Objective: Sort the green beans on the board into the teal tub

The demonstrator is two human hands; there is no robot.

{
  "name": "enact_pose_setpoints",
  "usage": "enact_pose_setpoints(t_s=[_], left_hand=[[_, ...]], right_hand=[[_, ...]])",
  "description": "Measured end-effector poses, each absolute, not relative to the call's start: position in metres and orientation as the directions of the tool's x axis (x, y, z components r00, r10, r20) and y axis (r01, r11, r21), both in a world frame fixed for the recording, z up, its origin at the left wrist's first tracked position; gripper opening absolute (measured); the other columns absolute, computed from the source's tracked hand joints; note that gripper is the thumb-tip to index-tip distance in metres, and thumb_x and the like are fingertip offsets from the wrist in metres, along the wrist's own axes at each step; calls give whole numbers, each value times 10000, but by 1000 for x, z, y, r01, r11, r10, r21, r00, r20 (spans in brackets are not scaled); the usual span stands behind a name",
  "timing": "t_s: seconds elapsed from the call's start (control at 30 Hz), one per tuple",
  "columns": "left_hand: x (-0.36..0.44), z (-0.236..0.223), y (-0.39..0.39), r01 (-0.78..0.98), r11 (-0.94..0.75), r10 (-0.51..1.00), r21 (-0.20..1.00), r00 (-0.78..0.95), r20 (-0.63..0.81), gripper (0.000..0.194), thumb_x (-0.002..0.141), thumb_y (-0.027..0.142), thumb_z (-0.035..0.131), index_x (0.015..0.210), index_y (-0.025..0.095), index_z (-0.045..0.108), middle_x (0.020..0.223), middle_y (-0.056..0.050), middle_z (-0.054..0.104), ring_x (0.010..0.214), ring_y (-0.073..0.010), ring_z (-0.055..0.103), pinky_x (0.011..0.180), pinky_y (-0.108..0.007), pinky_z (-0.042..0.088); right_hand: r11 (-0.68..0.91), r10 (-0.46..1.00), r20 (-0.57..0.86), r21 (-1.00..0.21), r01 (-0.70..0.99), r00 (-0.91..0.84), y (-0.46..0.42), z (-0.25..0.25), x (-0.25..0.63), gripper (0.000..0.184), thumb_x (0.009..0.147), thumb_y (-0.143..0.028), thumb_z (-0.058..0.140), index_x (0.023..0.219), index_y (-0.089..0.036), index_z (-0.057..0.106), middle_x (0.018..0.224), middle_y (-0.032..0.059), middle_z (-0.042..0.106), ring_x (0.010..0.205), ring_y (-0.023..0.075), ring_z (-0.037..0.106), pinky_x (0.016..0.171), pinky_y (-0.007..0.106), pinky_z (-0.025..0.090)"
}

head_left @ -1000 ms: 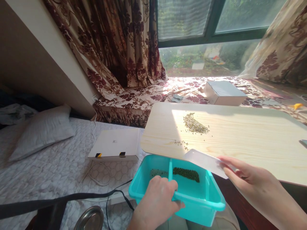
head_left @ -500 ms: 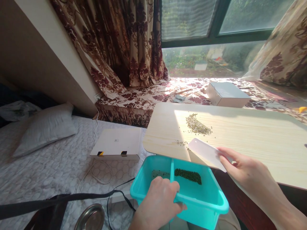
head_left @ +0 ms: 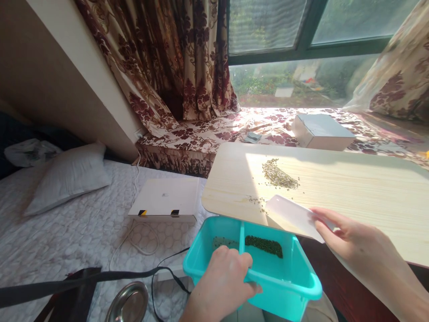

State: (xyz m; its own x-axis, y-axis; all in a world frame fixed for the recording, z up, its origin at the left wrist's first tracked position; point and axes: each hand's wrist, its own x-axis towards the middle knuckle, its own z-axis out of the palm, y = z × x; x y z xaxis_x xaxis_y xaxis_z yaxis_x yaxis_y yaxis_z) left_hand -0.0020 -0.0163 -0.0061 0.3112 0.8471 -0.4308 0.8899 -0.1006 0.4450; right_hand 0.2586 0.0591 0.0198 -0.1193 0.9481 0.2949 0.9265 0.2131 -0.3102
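My left hand (head_left: 223, 284) grips the near rim of a turquoise two-compartment bin (head_left: 303, 268), held just below the table's front edge. Dark green beans (head_left: 264, 246) lie in its right compartment; a few small bits are scattered in the left one. Between the fingers and thumb of my right hand (head_left: 348, 237) is a flat, pale plastic scraper (head_left: 291, 214), tilted at the table's edge. Its far end sits beside a few stray beans (head_left: 256, 200). Farther back, a larger pile of beans (head_left: 279, 174) is spread on the wooden tabletop (head_left: 348, 192).
A white box (head_left: 166, 197) and a steel bowl (head_left: 129, 304) rest on the quilted bed (head_left: 77, 228) at left. Behind the table, another box (head_left: 323, 129) stands on the window ledge. A dark strap (head_left: 110, 276) crosses the lower left.
The view has shifted slightly, moving everything a little to the right. My right hand and the scraper have drawn slightly right along the table edge. My left hand keeps its grip on the bin.
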Motion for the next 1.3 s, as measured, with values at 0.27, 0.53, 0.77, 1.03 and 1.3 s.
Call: enact_pose_setpoints(t_s=[0.27, 0.53, 0.77, 1.03, 1.3], left_hand=[[-1, -7, -17, 887, -90, 849, 453, 306, -430, 317, 815, 530, 736, 875, 232, 646, 893, -26, 679, 947, -270, 600, 783, -329, 426], [1, -3, -17, 895, -93, 842, 437, 304, -445, 317, 820, 534, 727, 872, 232, 648, 885, -30, 674, 940, -266, 600, 774, -326, 428], [0, -6, -16, 896, -93, 849, 434, 299, -436, 323, 816, 534, 741, 886, 230, 657, 886, -30, 680, 937, -269, 607, 768, -329, 433], [-2, -5, -16, 898, -97, 849, 430, 300, -435, 322, 819, 528, 746, 883, 226, 657, 893, -32, 684, 946, -273, 608, 780, -335, 440], [-5, -6, -17, 894, -88, 847, 439, 300, -440, 329, 823, 533, 739, 912, 224, 669, 924, -38, 691, 966, -281, 606, 805, -348, 446]], right_hand=[[226, 956, 257, -343, 912, -140, 56, 20, 255, 347, 810, -431, 487, 980, -294, 757, 658, 1, 747, 498, 222, 665, 422, 303, 419], [203, 963, 247, -393, 897, -109, 60, 23, 248, 347, 783, -449, 476, 916, -294, 756, 624, 1, 734, 464, 217, 641, 421, 308, 424], [181, 969, 224, -371, 911, -102, 60, 25, 248, 402, 756, -453, 454, 920, -260, 766, 754, 36, 774, 497, 230, 658, 419, 328, 416], [225, 963, 225, -375, 899, -147, 57, 23, 243, 367, 781, -438, 467, 928, -278, 763, 624, 9, 734, 430, 202, 615, 433, 310, 435], [282, 943, 276, -367, 886, -186, 58, 23, 242, 336, 793, -410, 481, 915, -273, 763, 578, -14, 715, 367, 174, 570, 390, 283, 411]])
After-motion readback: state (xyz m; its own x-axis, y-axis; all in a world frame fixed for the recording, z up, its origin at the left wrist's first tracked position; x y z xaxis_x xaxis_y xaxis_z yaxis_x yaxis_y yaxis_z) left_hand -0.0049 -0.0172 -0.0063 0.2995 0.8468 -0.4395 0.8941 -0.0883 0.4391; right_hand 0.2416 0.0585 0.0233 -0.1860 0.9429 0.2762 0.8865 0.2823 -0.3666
